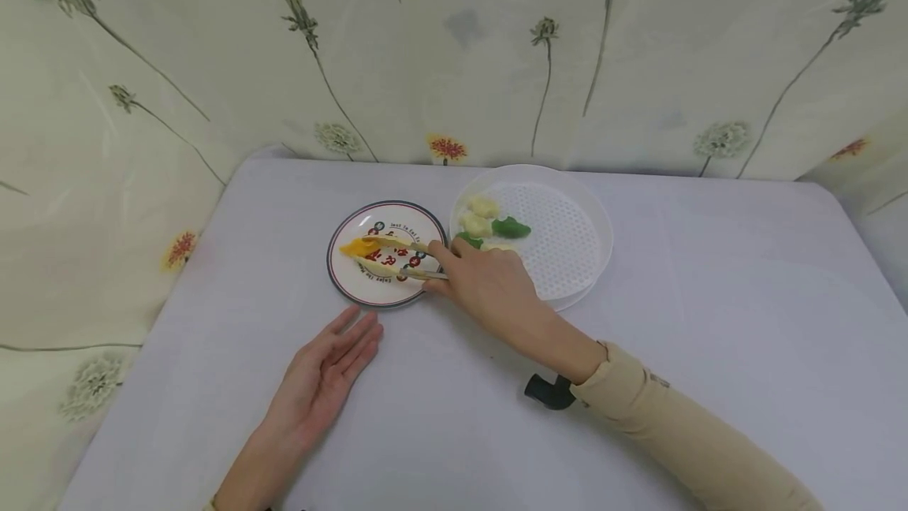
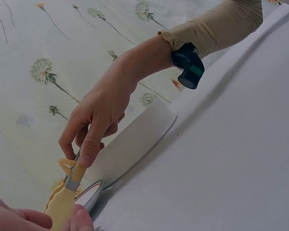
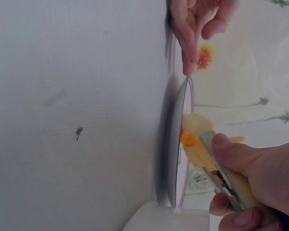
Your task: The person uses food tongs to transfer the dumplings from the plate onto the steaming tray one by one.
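Note:
My right hand (image 1: 489,286) grips a pair of tongs (image 3: 238,185) with pale yellow, scalloped tips. The tips stand over a white plate (image 1: 355,282) with a dark rim and red lettering. Between them is a yellow-orange piece (image 1: 355,248), partly covered by the tips; its kind is unclear. My left hand (image 1: 319,377) lies with straight fingers and palm turned up just in front of the plate, its fingertips close to the rim. Whether they touch it I cannot tell.
Right of the plate stands a round white perforated tray (image 1: 567,243), partly behind my right hand. Cream-coloured lumps (image 1: 475,223) and green pieces (image 1: 511,228) lie on its left side. A black device (image 1: 549,391) is at my right wrist. Flower-printed cloth (image 1: 482,101) hangs behind the white table.

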### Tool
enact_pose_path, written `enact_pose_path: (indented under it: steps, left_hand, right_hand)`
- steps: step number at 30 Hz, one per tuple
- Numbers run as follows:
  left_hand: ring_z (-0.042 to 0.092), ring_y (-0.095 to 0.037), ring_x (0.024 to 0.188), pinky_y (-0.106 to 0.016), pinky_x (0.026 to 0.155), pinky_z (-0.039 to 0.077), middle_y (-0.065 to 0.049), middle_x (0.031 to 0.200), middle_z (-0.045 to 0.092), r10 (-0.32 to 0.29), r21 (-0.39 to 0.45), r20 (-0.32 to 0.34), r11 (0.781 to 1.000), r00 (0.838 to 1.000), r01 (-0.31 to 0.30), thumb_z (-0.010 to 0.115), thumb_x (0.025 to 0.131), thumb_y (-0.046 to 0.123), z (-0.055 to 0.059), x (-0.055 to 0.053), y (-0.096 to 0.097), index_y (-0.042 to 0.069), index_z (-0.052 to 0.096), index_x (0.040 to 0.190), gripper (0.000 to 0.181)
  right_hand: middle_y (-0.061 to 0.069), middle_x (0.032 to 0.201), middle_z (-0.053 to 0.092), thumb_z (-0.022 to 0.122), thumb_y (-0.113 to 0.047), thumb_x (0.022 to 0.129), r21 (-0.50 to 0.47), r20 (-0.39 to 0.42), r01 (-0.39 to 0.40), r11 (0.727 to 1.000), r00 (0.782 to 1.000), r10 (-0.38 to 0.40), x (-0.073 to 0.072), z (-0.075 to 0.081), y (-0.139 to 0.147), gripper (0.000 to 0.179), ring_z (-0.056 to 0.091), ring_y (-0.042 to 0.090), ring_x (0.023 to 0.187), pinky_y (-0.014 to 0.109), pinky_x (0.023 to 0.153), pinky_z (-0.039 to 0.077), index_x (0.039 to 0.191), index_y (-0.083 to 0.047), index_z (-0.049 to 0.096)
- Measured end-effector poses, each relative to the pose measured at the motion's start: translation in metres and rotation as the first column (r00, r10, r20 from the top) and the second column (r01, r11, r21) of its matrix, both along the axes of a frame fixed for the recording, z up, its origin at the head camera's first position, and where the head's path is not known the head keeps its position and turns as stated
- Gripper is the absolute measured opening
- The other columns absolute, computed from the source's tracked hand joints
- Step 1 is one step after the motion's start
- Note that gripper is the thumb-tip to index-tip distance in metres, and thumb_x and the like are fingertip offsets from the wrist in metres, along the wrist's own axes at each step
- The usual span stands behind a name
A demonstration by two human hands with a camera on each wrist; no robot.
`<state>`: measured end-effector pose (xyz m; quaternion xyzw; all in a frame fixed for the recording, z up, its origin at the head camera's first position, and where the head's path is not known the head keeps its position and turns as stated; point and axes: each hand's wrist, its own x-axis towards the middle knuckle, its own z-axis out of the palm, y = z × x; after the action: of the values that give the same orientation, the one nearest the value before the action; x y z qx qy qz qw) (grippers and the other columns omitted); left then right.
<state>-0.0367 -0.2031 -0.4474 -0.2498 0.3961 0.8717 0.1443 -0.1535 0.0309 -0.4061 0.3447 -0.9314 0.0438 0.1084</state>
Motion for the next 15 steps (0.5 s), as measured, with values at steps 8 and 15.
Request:
enact_pose_path:
  steps: [8,15]
  left_hand:
    - [0.051,-0.019,0.143,-0.028,0.117,0.047,-0.008,0.159,0.044,-0.002,0.0,0.009,1.0,1.0,0.002,0.039,0.106,0.013,0.001,-0.001,0.001,0.017,0.029,0.159,0.054]
    - [0.052,-0.019,0.142,-0.028,0.118,0.046,-0.009,0.16,0.044,0.011,0.016,0.01,1.0,1.0,-0.011,0.039,0.106,0.011,0.001,0.0,0.0,0.017,0.031,0.158,0.053]
  right_hand:
    - [-0.003,0.076,0.052,0.06,-0.056,0.094,0.004,0.006,0.007,1.0,1.0,-0.007,0.001,0.0,0.002,0.042,0.041,0.013,0.047,0.025,0.038,0.02,0.119,-0.023,0.057]
    - [-0.003,0.078,0.055,0.058,-0.058,0.095,-0.012,-0.021,0.03,0.999,0.999,-0.03,0.007,0.009,0.012,0.046,0.041,0.011,0.045,0.026,0.037,0.026,0.126,-0.024,0.056]
